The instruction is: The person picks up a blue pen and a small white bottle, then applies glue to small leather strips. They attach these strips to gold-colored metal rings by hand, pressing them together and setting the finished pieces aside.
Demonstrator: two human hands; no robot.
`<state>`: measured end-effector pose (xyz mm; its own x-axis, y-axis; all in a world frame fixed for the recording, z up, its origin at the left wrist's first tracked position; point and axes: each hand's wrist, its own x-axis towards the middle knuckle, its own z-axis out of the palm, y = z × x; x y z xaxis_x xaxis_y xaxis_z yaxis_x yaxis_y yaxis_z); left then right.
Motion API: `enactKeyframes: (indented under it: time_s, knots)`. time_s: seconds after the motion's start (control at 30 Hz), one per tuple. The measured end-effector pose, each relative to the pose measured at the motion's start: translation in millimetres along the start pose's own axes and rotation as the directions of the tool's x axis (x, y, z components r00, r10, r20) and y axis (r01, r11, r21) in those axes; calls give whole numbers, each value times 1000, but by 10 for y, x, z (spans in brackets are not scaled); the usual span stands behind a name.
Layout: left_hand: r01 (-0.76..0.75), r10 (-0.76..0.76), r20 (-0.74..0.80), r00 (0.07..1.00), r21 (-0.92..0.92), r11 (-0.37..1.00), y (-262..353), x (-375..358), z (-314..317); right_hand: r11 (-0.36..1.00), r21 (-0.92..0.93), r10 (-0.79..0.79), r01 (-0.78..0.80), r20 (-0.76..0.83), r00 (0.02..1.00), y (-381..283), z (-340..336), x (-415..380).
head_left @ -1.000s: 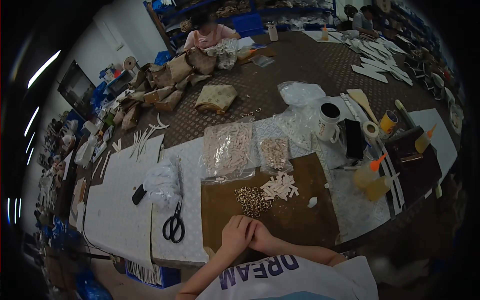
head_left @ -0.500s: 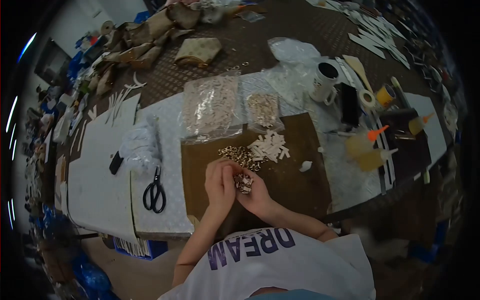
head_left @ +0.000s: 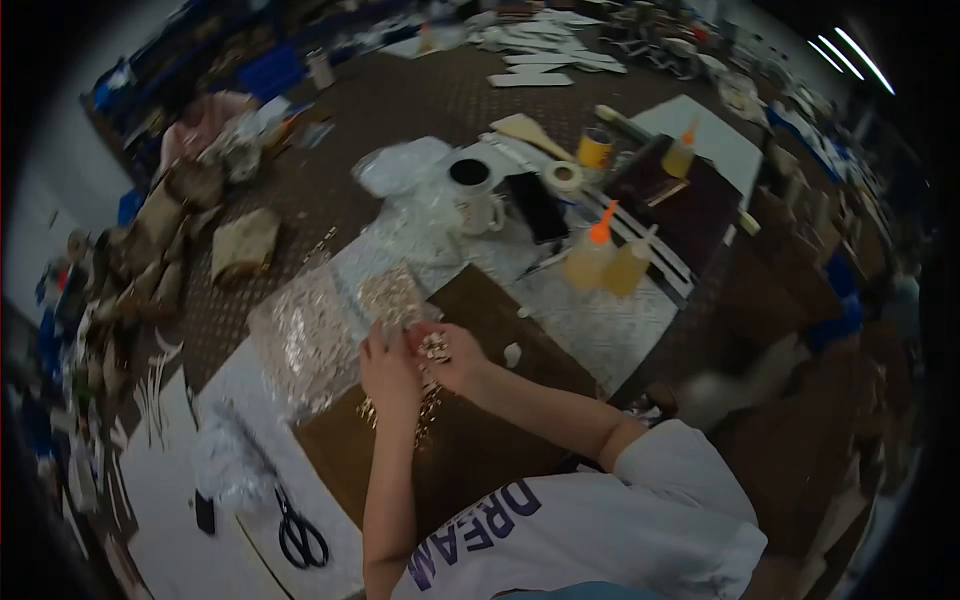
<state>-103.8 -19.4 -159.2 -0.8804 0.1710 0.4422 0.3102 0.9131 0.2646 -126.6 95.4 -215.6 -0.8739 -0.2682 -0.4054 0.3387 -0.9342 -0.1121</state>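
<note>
My right hand (head_left: 455, 362) is cupped around a small heap of shiny metal and white pieces (head_left: 434, 347). Beside it, my left hand (head_left: 390, 368) has its fingers at the lower edge of a small clear bag (head_left: 392, 295) of similar pieces and appears to grip it; the fingertips are partly blurred. A larger clear bag (head_left: 305, 335) of pale pieces lies to the left. Loose gold-coloured metal pieces (head_left: 428, 415) lie below the hands on a brown mat (head_left: 500, 430), partly hidden by my left wrist.
Black scissors (head_left: 302, 535) lie at the lower left. A mug (head_left: 475, 195), a dark phone (head_left: 537, 208), a tape roll (head_left: 563, 176) and bottles of yellow liquid (head_left: 590, 262) stand or lie beyond. A person (head_left: 205, 125) is at the far upper left.
The view has turned to the right. Both hands have moved from over the mat to the small bag's lower edge. My left hand has come away from the pieces in my right palm.
</note>
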Motion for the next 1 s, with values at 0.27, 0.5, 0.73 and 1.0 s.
enactKeyframes:
  time_s: [0.27,0.5,0.73,1.0]
  knots:
    - [55,-66,-45,997,-205,977,-226,276,277,993,-100,-84,57,-297,951,146,409,250]
    - [89,-89,13,996,-327,941,-264,561,145,956,-276,-233,103,-496,836,176,834,471]
    - [102,-127,-19,992,-483,870,-623,809,324,608,-784,-479,127,-234,846,233,833,1213]
    - [142,-140,38,989,-438,887,-528,812,188,822,-540,-349,182,-224,910,184,1052,737]
